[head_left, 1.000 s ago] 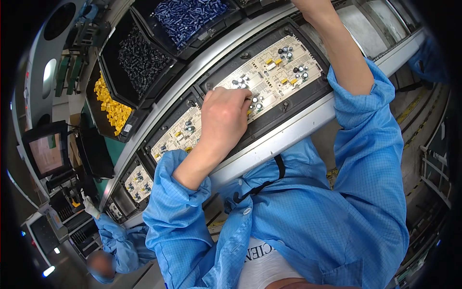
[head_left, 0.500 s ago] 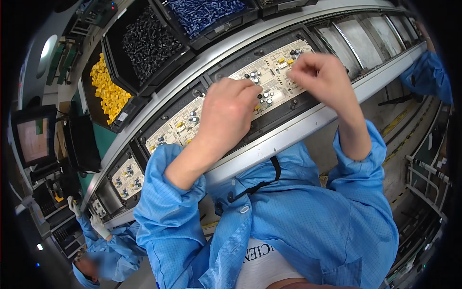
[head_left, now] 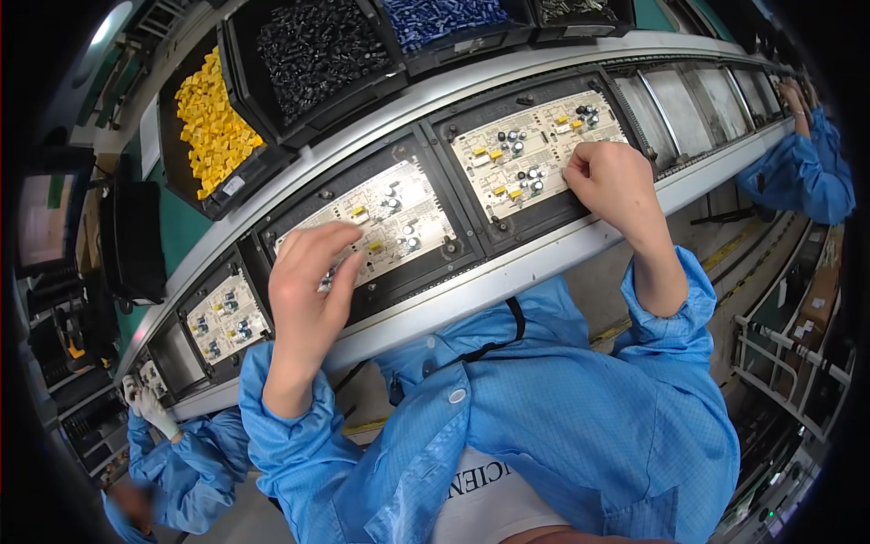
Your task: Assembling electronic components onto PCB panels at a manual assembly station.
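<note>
My left hand [head_left: 313,290] is open over the left end of a pale circuit board [head_left: 419,192], thumb and fingers spread apart and nothing seen between them. This board lies in a black carrier on the conveyor and bears yellow block components and round capacitors. At the lower right edge of a second pale circuit board [head_left: 555,161], my right hand [head_left: 618,186] is closed, thumb and fingertips pressed together. Whatever the right fingers hold, if anything, is hidden. Yellow blocks and black and silver capacitors stand on the second board in several clusters.
Beyond the metal rail [head_left: 381,113] stand bins of yellow blocks [head_left: 213,127], black parts [head_left: 317,59], blue parts [head_left: 444,20] and small metallic-looking parts [head_left: 575,7]. Another board [head_left: 227,317] sits down the line. Co-workers' gloved hands [head_left: 152,408] and a blue sleeve [head_left: 807,163] appear at the sides.
My left hand has moved left and down, its fingers spreading. My right hand has dropped slightly lower and stays closed. The bins and boards appear shifted in the view.
</note>
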`<state>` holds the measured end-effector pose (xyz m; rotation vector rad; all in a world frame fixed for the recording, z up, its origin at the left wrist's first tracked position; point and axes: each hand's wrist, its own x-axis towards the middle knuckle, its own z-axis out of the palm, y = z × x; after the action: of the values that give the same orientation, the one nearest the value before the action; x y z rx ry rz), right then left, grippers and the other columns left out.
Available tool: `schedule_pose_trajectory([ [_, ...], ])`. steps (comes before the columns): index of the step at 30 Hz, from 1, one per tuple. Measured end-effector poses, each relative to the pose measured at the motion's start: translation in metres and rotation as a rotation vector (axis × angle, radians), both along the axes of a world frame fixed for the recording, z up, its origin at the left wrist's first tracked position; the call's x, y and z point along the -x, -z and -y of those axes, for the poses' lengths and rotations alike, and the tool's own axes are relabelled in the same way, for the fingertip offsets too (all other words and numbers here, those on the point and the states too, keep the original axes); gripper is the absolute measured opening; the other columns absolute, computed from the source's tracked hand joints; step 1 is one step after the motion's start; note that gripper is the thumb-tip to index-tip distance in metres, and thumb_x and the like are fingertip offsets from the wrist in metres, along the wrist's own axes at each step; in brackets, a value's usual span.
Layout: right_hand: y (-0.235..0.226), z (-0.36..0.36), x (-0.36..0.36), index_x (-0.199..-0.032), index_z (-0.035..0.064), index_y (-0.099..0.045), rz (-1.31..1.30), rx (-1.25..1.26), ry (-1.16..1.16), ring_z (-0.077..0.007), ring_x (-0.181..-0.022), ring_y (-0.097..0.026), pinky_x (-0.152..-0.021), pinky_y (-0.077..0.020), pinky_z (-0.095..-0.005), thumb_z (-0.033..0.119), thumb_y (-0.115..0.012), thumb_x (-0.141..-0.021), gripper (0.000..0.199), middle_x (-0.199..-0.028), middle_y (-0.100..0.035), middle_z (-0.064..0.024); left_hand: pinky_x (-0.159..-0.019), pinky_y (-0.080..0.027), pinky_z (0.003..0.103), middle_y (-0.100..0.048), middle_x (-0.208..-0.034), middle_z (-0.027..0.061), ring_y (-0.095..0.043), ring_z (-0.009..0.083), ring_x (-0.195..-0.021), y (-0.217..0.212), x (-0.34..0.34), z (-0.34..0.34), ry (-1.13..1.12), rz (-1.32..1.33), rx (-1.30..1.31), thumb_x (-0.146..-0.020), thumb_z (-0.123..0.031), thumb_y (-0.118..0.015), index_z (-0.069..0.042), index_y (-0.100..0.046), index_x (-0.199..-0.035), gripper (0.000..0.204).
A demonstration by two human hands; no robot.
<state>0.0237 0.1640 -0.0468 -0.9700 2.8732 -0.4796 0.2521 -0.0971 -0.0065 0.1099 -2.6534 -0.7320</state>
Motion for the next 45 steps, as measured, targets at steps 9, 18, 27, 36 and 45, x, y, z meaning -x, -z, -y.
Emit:
schedule_pose_trajectory([
  [9, -0.003, 0.011, -0.006, -0.073, 0.0038, -0.066, -0.123, -0.119, -0.005, -0.0361, -0.071, -0.064, -0.065, -0.0509, -0.0448, 0.019, -0.061, -0.077, 0.017, -0.071, -0.065, -0.0169, -0.083, -0.049, 0.039, -0.065, -0.104, 0.0165, -0.061, 0.0333, -0.095, 0.028, -0.093, 0.013, -0.295, 0.002, 0.071, -0.076, 0.001, -0.069, 0.001, -0.067, -0.102, 0.025],
  [18, -0.006, 0.015, -0.013, -0.072, 0.0022, -0.063, -0.169, -0.165, -0.006, -0.0360, -0.071, -0.064, -0.064, -0.0499, -0.0452, 0.019, -0.063, -0.080, 0.018, -0.071, -0.065, -0.0164, -0.104, -0.032, 0.051, -0.040, -0.139, 0.0240, -0.038, 0.0428, -0.126, 0.056, -0.138, 0.019, -0.459, 0.065, 0.144, -0.073, -0.013, -0.071, -0.002, -0.053, -0.128, 0.059],
  [27, -0.048, 0.049, -0.037, -0.074, -0.0027, -0.062, -0.047, 0.023, -0.042, -0.0253, -0.054, -0.055, -0.052, -0.0409, -0.0367, 0.027, -0.065, -0.089, 0.033, -0.060, -0.056, -0.0155, -0.110, -0.022, 0.057, -0.032, -0.145, 0.0255, -0.027, 0.0456, -0.135, 0.045, -0.134, 0.025, -0.395, 0.129, 0.097, -0.065, -0.015, -0.073, -0.005, -0.048, -0.134, 0.074],
  [36, -0.035, 0.101, -0.101, -0.076, -0.0016, -0.065, 0.059, 0.352, -0.419, -0.0252, -0.056, -0.058, -0.052, -0.0434, -0.0342, 0.016, -0.069, -0.085, 0.020, -0.064, -0.060, -0.0131, -0.109, -0.013, 0.066, -0.022, -0.150, 0.0270, -0.014, 0.0477, -0.142, 0.037, -0.135, 0.026, -0.436, 0.234, 0.046, -0.063, -0.012, -0.071, -0.011, -0.042, -0.141, 0.083],
  [45, -0.026, 0.090, -0.120, -0.082, 0.0048, -0.064, 0.008, 0.187, -0.572, -0.0311, -0.068, -0.063, -0.059, -0.0491, -0.0396, 0.018, -0.072, -0.079, 0.016, -0.074, -0.063, -0.0119, -0.109, -0.030, 0.051, -0.043, -0.138, 0.0235, -0.034, 0.0447, -0.134, 0.006, -0.096, 0.076, -0.301, -0.029, 0.186, -0.074, -0.009, -0.068, -0.001, -0.052, -0.129, 0.057],
])
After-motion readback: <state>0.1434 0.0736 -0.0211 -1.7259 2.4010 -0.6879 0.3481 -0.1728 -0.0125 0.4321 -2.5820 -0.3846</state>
